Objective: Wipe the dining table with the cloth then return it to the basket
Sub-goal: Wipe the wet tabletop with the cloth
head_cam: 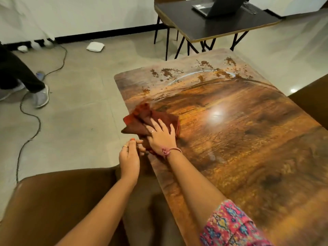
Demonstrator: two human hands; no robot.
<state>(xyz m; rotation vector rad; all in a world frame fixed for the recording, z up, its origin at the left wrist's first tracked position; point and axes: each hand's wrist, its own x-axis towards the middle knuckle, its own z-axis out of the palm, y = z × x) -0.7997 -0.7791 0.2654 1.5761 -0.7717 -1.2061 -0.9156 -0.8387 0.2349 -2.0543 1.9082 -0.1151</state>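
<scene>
A dark red cloth (142, 118) lies bunched at the left edge of the glossy wood-grain dining table (239, 139). My right hand (161, 134) presses flat on top of the cloth, fingers spread. Just off the table's left edge, my left hand (129, 157) is cupped below the rim, its fingertips touching the cloth's near corner. Brown crumbs (195, 71) are scattered along the table's far end, with a wet streak arcing beneath them. No basket is in view.
A brown chair (53, 206) stands at the near left, another brown chair (312, 98) at the right. Behind is a dark folding table (221, 27) with a laptop (218, 6). A cable (30, 125) snakes over the floor, where another person's foot (41, 98) stands at far left.
</scene>
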